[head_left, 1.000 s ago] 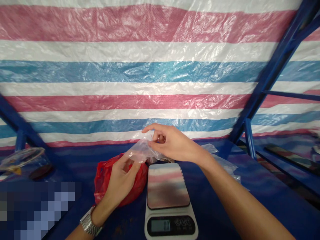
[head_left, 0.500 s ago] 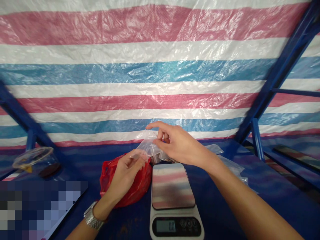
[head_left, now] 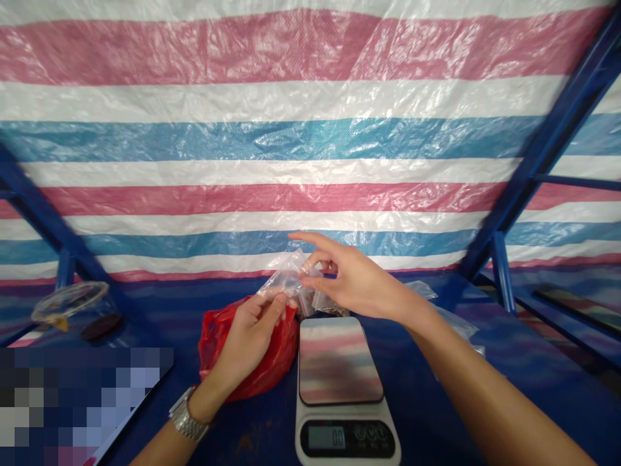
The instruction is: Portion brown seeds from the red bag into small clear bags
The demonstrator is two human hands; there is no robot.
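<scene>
A clear plastic bag is stretched between my two hands above the far side of the scale. My left hand, with a metal watch at the wrist, pinches its lower left part between thumb and fingers. At the bag's right edge my right hand is closed, thumb against a bent finger, while the index finger points out to the left. Below my left hand sits an open red plastic bag, its contents hidden. The kitchen scale stands below my right hand with a bare pan, and its display reads 0.0.
Small filled clear bags lie behind the scale. More clear plastic bags lie to the right, partly behind my forearm. A clear tub stands at the left. Blue metal posts frame a striped tarp at the back.
My right index finger has straightened further to the left, and the bag's upper edge has shifted slightly between my hands. The whole view has moved a little, and the scale still reads 0.0.
</scene>
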